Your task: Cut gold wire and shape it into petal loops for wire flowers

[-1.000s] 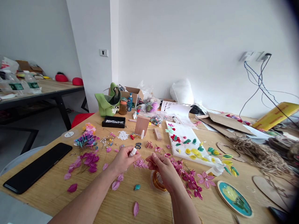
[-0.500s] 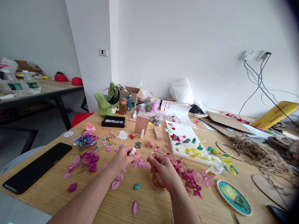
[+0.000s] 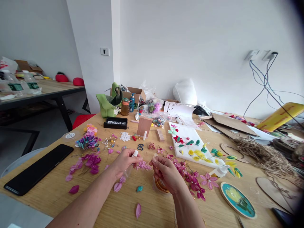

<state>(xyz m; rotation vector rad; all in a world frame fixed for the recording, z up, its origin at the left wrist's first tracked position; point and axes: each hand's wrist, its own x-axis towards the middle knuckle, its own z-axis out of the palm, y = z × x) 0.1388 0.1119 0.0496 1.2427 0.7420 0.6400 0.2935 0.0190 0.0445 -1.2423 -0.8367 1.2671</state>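
My left hand (image 3: 123, 162) is closed round a small bottle with a white cap (image 3: 135, 154), held just above the wooden table (image 3: 54, 193). My right hand (image 3: 165, 172) is pinched shut beside it, its fingertips near a pale pink flower piece (image 3: 143, 165); what it pinches is too small to name. A spool of gold wire (image 3: 160, 185) lies under my right hand. Magenta petals and flowers (image 3: 193, 182) are scattered to the right and purple ones (image 3: 91, 161) to the left.
A long black case (image 3: 38, 168) lies at the left edge. A white foam board (image 3: 192, 146) with pinned red, green and yellow pieces sits behind the hands. Also here: a round teal disc (image 3: 238, 200), a green bag (image 3: 108, 104), cardboard (image 3: 231, 123), and twine (image 3: 263, 156).
My two hands have drawn slightly closer together and my right hand has dropped a little. Nothing on the table has moved.
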